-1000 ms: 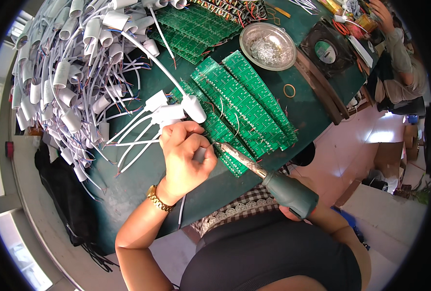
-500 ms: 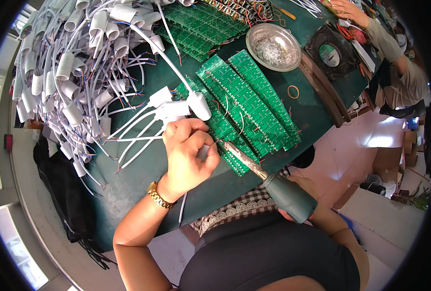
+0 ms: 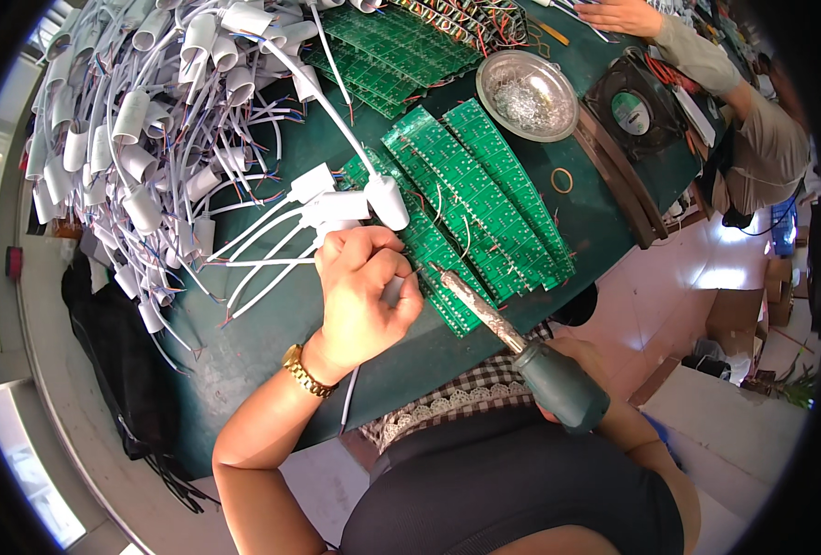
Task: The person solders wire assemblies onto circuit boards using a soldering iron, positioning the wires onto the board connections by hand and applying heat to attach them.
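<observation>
My left hand [image 3: 366, 287], with a gold watch on its wrist, is closed in a pinch over the near end of the green circuit boards [image 3: 440, 294]. Between its fingers shows part of a white cabled piece [image 3: 393, 290]; a white cable end hangs out below the hand. My right hand [image 3: 577, 353], mostly hidden behind the handle, grips a soldering iron [image 3: 560, 381]. The iron's tip points at the pinched fingers, a small gap away. Just beyond my left hand lie several white cylindrical housings [image 3: 387, 202] with cables, partly over the boards.
A big heap of white cabled housings [image 3: 133, 120] fills the left. More green boards [image 3: 383, 55] lie at the back. A metal bowl [image 3: 527, 95] of wire scraps, a rubber band [image 3: 561, 180] and a black fan [image 3: 634, 106] stand right. A co-worker's hand [image 3: 621, 17] works at the far right.
The soldering iron has drawn back slightly to the right, away from my left fingers. My left hand keeps its pinch. The co-worker's hand has shifted left.
</observation>
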A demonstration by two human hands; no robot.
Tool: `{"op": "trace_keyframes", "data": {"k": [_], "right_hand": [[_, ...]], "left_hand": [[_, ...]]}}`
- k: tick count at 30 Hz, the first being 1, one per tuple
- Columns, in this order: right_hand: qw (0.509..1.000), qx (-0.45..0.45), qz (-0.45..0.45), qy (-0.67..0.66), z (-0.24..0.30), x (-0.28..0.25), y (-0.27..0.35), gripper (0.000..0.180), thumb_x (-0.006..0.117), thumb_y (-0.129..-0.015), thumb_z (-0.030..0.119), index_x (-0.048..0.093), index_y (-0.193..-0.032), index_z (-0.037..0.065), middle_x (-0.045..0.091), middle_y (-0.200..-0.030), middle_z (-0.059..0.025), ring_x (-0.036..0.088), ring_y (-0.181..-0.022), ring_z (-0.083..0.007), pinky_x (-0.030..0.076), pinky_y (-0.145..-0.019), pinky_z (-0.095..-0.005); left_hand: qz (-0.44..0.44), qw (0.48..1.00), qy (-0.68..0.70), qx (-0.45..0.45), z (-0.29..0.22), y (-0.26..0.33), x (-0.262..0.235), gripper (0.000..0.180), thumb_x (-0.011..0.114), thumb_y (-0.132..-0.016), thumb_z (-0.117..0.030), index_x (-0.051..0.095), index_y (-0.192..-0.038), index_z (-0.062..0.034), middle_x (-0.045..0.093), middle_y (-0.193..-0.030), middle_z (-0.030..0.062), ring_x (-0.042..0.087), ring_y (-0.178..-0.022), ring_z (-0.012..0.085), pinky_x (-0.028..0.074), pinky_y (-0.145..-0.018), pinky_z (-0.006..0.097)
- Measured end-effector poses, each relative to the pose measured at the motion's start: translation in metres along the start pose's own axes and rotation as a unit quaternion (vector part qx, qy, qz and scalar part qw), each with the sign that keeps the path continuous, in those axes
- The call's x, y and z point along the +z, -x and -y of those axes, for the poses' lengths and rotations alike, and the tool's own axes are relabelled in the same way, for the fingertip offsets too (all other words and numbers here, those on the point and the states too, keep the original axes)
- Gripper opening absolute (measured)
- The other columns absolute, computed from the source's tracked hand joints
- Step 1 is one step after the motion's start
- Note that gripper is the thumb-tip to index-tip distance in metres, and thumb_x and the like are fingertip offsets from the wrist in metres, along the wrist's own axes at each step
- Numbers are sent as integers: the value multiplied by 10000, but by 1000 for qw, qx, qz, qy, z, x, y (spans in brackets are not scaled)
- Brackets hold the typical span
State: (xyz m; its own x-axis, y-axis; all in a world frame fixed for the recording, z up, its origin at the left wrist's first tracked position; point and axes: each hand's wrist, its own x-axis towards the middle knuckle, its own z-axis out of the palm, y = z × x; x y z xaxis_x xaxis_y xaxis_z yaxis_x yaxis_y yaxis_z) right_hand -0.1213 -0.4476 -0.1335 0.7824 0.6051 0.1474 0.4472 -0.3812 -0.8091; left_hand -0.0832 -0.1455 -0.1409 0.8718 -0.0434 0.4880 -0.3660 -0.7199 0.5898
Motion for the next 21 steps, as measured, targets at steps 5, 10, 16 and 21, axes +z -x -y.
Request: {"op": "trace_keyframes", "data": {"k": [5, 10, 16, 21], "right_hand": [[996, 58, 32, -60, -3, -3, -1, 332, 730, -719, 167, 603, -987, 17, 648, -772, -91, 645, -642, -217, 490, -552, -310], [999, -20, -17, -24, -2, 3, -7, 427, 752, -719, 184, 576, -1072, 21, 670, -886, -103, 655, -676, -225, 499, -575, -305], [992, 108, -44, -47, -28, 23, 23, 487, 752, -681, 238, 574, -1069, 4, 655, -873, -82, 644, -664, -221, 490, -557, -302], [993, 54, -90, -48, -38, 37, 38, 481, 722, -683, 241, 579, -1085, 18, 625, -890, -86, 628, -700, -249, 486, -571, -330]], "left_hand": [[-3, 1000, -2, 1, 0, 1, 0, 170, 682, -597, -8, 604, -715, -101, 574, -927, 34, 480, -867, 244, 363, -812, 362], [-1, 1000, -3, 4, 1, 1, 0, 176, 681, -594, -2, 598, -713, -101, 574, -926, 33, 483, -865, 245, 365, -806, 365], [0, 1000, -3, 5, 0, 1, 0, 179, 679, -597, 3, 594, -718, -99, 571, -925, 35, 486, -869, 248, 367, -805, 367], [2, 1000, -5, 7, 0, 0, 1, 177, 676, -599, 3, 594, -722, -95, 571, -926, 36, 487, -870, 247, 368, -804, 363]]}}
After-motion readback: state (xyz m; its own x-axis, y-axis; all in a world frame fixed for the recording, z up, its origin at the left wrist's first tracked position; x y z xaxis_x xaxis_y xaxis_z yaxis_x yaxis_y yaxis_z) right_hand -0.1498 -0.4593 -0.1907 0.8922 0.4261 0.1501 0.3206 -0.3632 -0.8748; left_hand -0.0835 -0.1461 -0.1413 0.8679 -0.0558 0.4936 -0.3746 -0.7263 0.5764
